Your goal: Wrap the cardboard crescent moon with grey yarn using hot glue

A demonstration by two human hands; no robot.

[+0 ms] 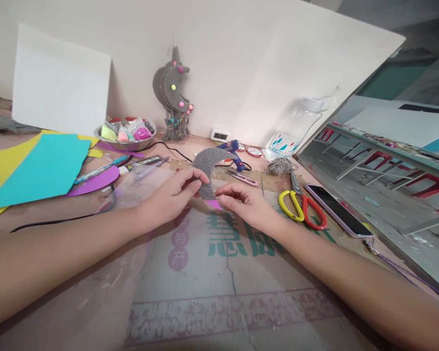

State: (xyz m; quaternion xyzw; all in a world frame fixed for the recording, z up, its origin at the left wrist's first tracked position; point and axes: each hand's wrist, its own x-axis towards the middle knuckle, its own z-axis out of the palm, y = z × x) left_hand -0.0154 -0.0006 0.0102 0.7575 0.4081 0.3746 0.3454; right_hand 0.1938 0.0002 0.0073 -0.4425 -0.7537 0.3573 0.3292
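A crescent moon (204, 163) wrapped in grey yarn is held upright over the work surface, its upper tip pointing right. My left hand (177, 192) pinches its left edge between thumb and fingers. At the lower tip, the thumb and curled fingers of my right hand (243, 202) close on the crescent; the exact contact is partly hidden. A bit of purple sheet (215, 204) shows just beneath it. Behind the crescent lies a blue hot glue gun (237, 156), and a pink-handled craft knife (243, 178) rests close by.
Yellow-and-red scissors (303, 209), a phone (338, 210) and a grey yarn bundle (280, 166) lie right, near a clear bottle (294, 129). Coloured sheets (44, 170) and a metal bowl (131, 144) of clay packets are left. A decorated moon hanging (173, 92) is behind.
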